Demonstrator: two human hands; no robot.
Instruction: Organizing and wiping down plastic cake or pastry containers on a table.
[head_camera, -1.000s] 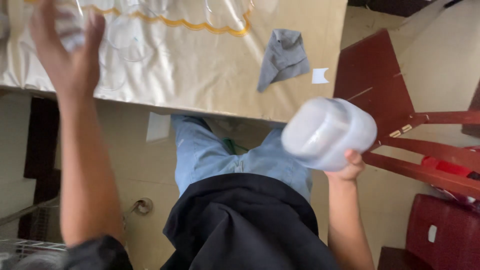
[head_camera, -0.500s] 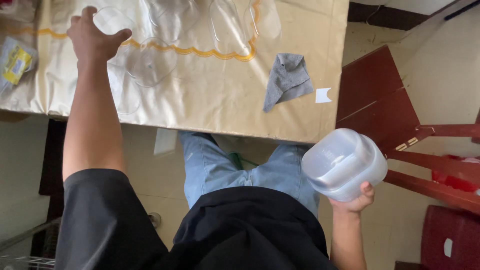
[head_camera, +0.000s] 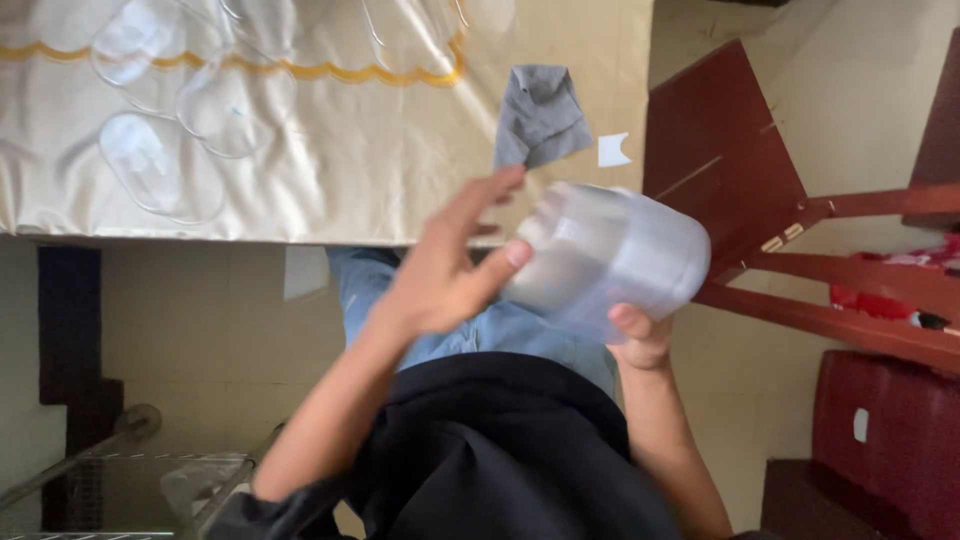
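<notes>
**Plastic tub held over the lap**

We see the tub (head_camera: 615, 265) in front of the desk (head_camera: 330, 190), gripped from below by the right hand (head_camera: 640, 335). The left hand (head_camera: 440, 275), fingers spread, touches its side and holds nothing. A grey cloth (head_camera: 540, 115) lies on the desk.

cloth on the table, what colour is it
Grey; the cloth lies crumpled on the cream tablecloth, clearest in the head view.

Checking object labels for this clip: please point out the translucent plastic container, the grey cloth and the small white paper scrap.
translucent plastic container (head_camera: 625, 255), head view, on its side wall.
grey cloth (head_camera: 540, 115), head view, on its middle fold.
small white paper scrap (head_camera: 613, 150), head view, on its centre.
</notes>
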